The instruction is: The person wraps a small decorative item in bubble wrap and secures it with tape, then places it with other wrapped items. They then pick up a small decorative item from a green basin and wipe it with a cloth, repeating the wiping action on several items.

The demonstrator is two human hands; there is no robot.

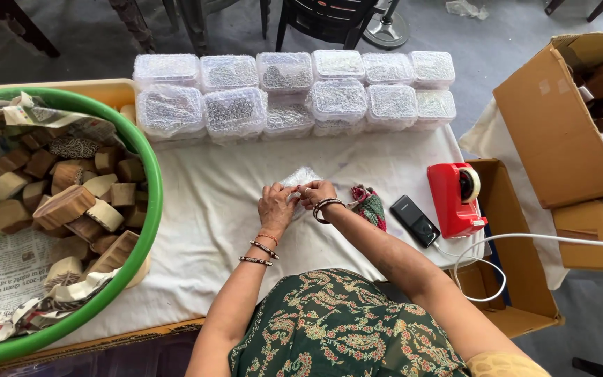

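My left hand (276, 207) and my right hand (315, 194) meet over the white cloth (204, 209) on the table, both pinching a small piece of clear bubble wrap (302, 175) that sticks up between the fingers. Whatever is inside the wrap is hidden. Both wrists carry bangles. A small patterned cloth pouch (370, 205) lies just right of my right hand.
Bubble-wrapped clear boxes (287, 94) line the far edge. A green tub (144, 230) of wooden blocks on newspaper sits left. A red tape dispenser (455, 197), a black phone (414, 219) with white cable, and open cardboard boxes (553, 126) stand right.
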